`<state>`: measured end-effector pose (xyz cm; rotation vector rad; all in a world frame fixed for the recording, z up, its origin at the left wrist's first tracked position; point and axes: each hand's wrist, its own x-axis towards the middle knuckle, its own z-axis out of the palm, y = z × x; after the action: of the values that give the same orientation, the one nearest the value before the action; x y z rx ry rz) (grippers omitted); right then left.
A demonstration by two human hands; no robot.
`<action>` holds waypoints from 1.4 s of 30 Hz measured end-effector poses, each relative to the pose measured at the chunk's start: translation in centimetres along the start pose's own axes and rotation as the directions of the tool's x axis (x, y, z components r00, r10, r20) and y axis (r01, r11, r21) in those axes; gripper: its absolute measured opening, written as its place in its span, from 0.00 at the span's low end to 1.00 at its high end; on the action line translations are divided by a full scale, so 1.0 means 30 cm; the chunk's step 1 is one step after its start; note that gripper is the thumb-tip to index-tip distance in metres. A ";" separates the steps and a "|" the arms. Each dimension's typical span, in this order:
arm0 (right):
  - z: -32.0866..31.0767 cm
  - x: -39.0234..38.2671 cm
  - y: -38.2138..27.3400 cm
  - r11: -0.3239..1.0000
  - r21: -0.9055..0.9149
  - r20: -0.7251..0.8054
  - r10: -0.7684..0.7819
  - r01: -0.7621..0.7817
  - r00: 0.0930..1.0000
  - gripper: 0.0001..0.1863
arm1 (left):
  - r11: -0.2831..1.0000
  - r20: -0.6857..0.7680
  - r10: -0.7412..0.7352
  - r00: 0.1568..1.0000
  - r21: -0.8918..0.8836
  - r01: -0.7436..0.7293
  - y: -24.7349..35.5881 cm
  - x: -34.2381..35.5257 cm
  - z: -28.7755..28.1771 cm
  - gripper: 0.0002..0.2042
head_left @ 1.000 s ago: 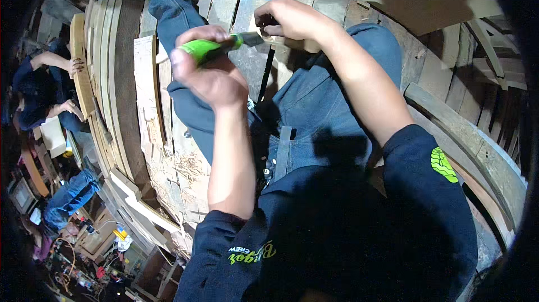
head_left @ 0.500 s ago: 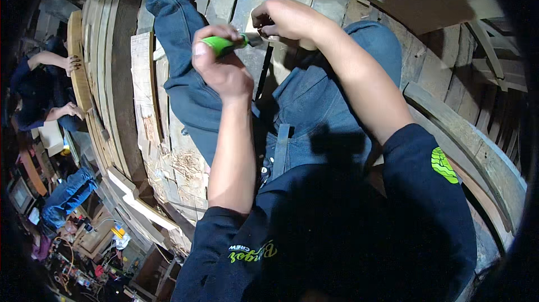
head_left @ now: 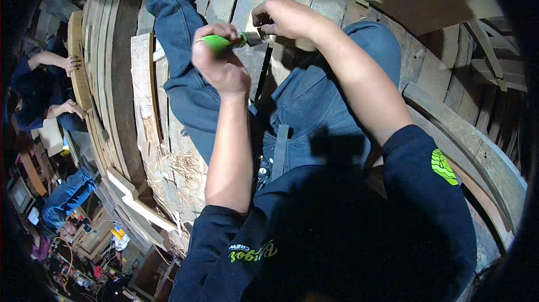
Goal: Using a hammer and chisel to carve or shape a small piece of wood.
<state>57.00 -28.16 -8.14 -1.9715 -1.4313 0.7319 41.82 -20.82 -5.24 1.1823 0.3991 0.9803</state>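
Observation:
My left hand (head_left: pixel 227 71) is closed round the green and black handle of a chisel (head_left: pixel 215 43), thumb along the handle. Its short metal blade points right, toward my right hand (head_left: pixel 289 18), whose fingers are curled at a pale piece of wood (head_left: pixel 305 44). The blade's tip is close to those fingers and the wood; whether it touches cannot be made out. Part of the wood is hidden behind my right hand and wrist. Both hands are above the plank floor, between my legs in blue jeans (head_left: pixel 314 102).
Wood shavings (head_left: pixel 188 164) and a loose board (head_left: pixel 143 83) lie to my left. Beyond long stacked planks (head_left: pixel 109 77), another person's hands grip a curved timber (head_left: pixel 80 66). Cluttered tools (head_left: pixel 84 274) fill the lower left. A curved plank (head_left: pixel 466 144) is on my right.
My left hand and the chisel have shifted slightly left, and a little more of the blade shows. My right hand stays nearly in place.

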 end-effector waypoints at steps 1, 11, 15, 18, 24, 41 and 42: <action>-0.005 0.000 0.007 0.999 -0.019 -0.048 -0.041 0.040 0.998 0.12 | 0.999 -0.025 0.028 0.999 -0.031 -0.029 0.010 0.010 0.002 0.24; -0.017 0.015 -0.006 0.998 -0.003 -0.010 -0.058 0.058 0.998 0.13 | 0.998 0.036 0.018 0.999 0.057 -0.020 -0.008 0.000 -0.004 0.25; -0.040 0.016 0.083 0.992 0.072 -0.339 -0.070 0.100 0.938 0.12 | 0.997 -0.075 0.017 0.997 -0.070 -0.022 0.068 -0.019 -0.009 0.26; -0.113 0.007 0.105 0.997 0.065 -0.712 0.076 -0.043 0.698 0.16 | 0.992 -0.100 0.036 0.994 -0.113 -0.048 0.158 -0.045 -0.048 0.27; -0.058 -0.015 0.103 0.895 -0.135 -0.432 0.333 -0.425 0.838 0.38 | 0.932 -0.190 -0.151 0.970 -0.354 0.076 0.178 -0.121 -0.207 0.28; 0.066 -0.053 0.154 0.627 -0.604 -0.033 0.598 -0.493 0.801 0.43 | 0.657 -0.075 -0.416 0.906 -0.714 0.242 0.055 -0.119 -0.333 0.25; 0.048 -0.029 0.064 0.628 -0.566 -0.096 0.594 -0.535 0.799 0.42 | 0.646 -0.102 -0.423 0.901 -0.730 0.221 0.063 -0.121 -0.347 0.24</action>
<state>56.94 -29.27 -10.44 -2.9861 -1.1452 0.7144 31.55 -17.56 -8.18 0.2479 0.3777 0.8485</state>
